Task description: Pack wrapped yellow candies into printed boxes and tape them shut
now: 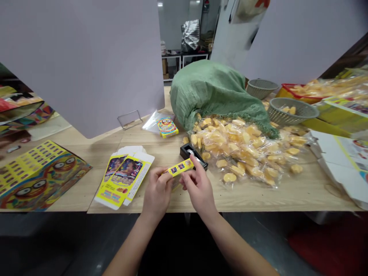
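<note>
**Yellow carton held in both hands**

Head view: the left hand [156, 191] and the right hand [198, 188] both pinch a small yellow carton [181, 167] above the near edge of the wooden table [258, 197]. Behind it, a green woven sack [215, 96] spills wrapped yellow sweets [247, 149]. A grey mesh basket [293, 111] holds a few.

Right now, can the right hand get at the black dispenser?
Probably yes: the dispenser sits just beyond the right hand, nothing between them, though that hand grips the box.
</note>
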Tool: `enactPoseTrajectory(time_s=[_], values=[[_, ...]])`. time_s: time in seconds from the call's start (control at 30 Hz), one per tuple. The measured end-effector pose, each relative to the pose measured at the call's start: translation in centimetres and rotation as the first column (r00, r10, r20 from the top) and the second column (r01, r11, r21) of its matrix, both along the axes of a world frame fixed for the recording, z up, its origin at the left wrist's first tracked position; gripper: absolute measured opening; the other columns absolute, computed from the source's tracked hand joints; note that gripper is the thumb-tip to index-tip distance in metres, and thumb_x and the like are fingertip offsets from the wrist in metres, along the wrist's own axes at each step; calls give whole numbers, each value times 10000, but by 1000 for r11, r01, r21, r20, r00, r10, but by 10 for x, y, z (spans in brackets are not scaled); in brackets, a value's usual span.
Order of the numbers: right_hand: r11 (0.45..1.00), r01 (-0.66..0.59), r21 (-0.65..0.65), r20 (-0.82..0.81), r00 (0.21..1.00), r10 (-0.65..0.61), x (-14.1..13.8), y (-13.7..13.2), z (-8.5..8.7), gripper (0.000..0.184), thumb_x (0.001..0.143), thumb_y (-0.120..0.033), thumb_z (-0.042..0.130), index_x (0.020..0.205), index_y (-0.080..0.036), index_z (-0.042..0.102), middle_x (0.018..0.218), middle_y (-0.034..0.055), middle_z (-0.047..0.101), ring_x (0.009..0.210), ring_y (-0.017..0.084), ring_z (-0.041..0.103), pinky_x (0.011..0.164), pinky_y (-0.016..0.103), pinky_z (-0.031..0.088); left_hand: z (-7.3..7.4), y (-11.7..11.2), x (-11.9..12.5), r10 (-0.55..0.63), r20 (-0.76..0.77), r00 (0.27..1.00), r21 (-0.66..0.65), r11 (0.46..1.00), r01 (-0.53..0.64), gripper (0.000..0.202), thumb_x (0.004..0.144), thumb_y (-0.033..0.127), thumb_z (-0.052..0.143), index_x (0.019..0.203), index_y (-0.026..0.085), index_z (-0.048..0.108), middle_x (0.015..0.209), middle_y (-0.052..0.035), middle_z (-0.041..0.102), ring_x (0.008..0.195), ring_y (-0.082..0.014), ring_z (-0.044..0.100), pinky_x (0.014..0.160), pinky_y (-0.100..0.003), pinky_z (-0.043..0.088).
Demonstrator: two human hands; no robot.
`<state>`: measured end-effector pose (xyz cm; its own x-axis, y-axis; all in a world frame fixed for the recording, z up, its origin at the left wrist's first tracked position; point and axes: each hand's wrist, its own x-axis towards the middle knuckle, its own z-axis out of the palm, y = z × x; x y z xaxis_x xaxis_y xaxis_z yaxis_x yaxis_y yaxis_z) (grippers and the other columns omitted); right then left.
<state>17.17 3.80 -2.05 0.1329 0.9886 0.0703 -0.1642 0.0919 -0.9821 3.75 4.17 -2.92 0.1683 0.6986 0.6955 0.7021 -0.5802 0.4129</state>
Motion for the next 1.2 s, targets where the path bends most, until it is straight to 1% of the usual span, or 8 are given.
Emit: enactPoseTrajectory(time_s=[0.3, 0.47, 0.57, 0.73, 0.83, 0.97, 1.07, 1.2], values=[[1000, -2, -9, 279, 960, 5, 12, 5, -14, 672, 884, -345, 546, 1472, -191, 260, 720, -2, 639, 678, 171, 625, 661, 304, 525, -11, 1, -6, -22, -181, 983, -249, 968, -24, 372, 925, 188, 438, 1250, 313, 569, 1132, -60, 478, 958, -191, 568, 778, -306, 530], [985, 52, 166, 747, 646, -160, 36, 6, -19, 646, 828, -352, 616, 1410, -167, 405, 854, 84, 663, 829, 276, 622, 792, 464, 507, -10, 5, -10, -55, 155, 986, -145, 986, 78, 201, 907, 180, 522, 1107, 203, 504, 1087, -75, 534, 1044, -187, 561, 893, -340, 508], [913, -188, 362, 827, 516, -222, 38, 5, -3, 643, 818, -314, 628, 1413, -188, 420, 1264, 165, 574, 1217, 360, 479, 1035, 554, 352, -12, 3, -13, -125, 360, 925, -289, 927, 237, 185, 907, 220, 540, 1076, 200, 468, 1104, -85, 549, 1055, -187, 578, 870, -335, 525], [934, -272, 231, 753, 658, 6, 46, 17, 15, 691, 839, -312, 615, 1463, -234, 330, 1175, 112, 622, 1085, 264, 579, 939, 447, 480, -9, -8, -18, 78, 576, 814, -500, 821, 275, 336, 885, 333, 581, 1180, 224, 463, 1105, -66, 535, 979, -158, 602, 777, -261, 542], [991, -24, 135, 590, 805, -61, 66, 17, -5, 591, 839, -369, 615, 1386, -229, 443, 1169, 108, 622, 1057, 244, 603, 891, 418, 514, -20, -15, -21, 316, 676, 666, -597, 765, 243, 457, 899, 408, 541, 1307, 294, 368, 1133, -55, 522, 915, -135, 611, 684, -220, 542], [985, -102, -137, 572, 804, 163, 84, -3, -49, 375, 751, -304, 702, 1110, -204, 659, 1019, 79, 677, 933, 237, 654, 834, 395, 538, -68, -26, -18, 422, 633, 649, -690, 688, 225, 426, 923, 427, 477, 1304, 286, 349, 1094, -60, 546, 908, -151, 621, 720, -282, 561], [984, -147, -103, 606, 775, 180, 87, -17, -62, 290, 752, -202, 681, 1043, -206, 675, 988, 64, 651, 931, 218, 639, 839, 372, 531, -93, -36, -16, 393, 491, 778, -673, 738, 52, 457, 884, 395, 549, 1286, 225, 414, 1190, -111, 513, 1134, -231, 540, 945, -430, 496], [971, -226, 75, 680, 724, 116, 88, -21, -54, 356, 795, -170, 644, 1147, -222, 625, 1061, 80, 589, 1012, 204, 593, 899, 351, 499, -70, -45, -16, 296, 433, 852, -369, 920, -133, 609, 852, 282, 598, 1397, 235, 331, 1433, -143, 319, 1374, -267, 314, 1110, -486, 334]])
